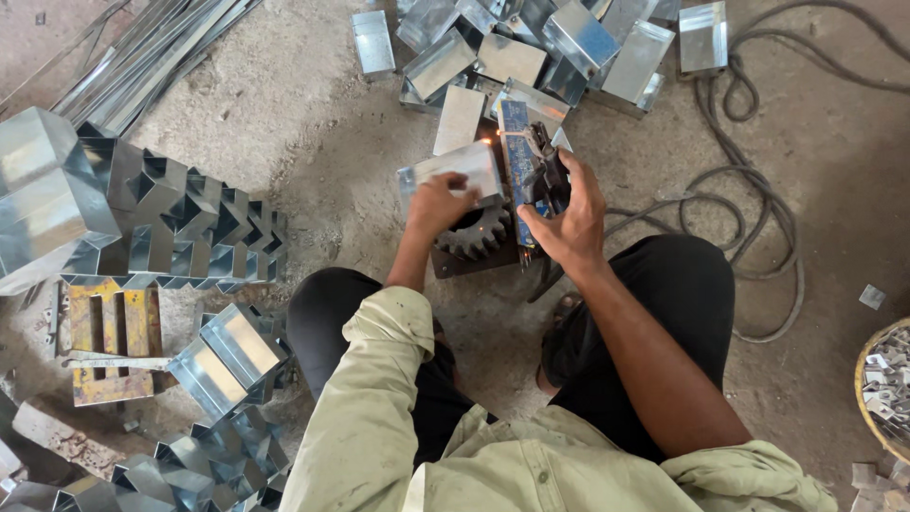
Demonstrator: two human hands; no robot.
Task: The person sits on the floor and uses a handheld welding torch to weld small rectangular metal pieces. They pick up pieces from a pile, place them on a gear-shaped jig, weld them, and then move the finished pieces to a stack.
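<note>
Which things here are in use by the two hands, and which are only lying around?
In use:
left hand on shiny folded sheet-metal piece
right hand on blue-bodied tool
dark toothed gear

Lying about:
stacked folded metal pieces
yellow metal frame
grey cable
basket of small metal bits

Two hands: left [438, 204] and right [567, 220]. One toothed gear [474, 232] at centre, one yellow metal frame [109, 341] at nine o'clock, one basket [867, 398] at four o'clock.

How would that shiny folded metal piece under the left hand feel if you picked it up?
The folded metal piece looks like thin sheet, so probably light yet fairly stiff thanks to its bends. Its glossy surface may be slippery, and its cut edges look sharp under the left hand.
</note>
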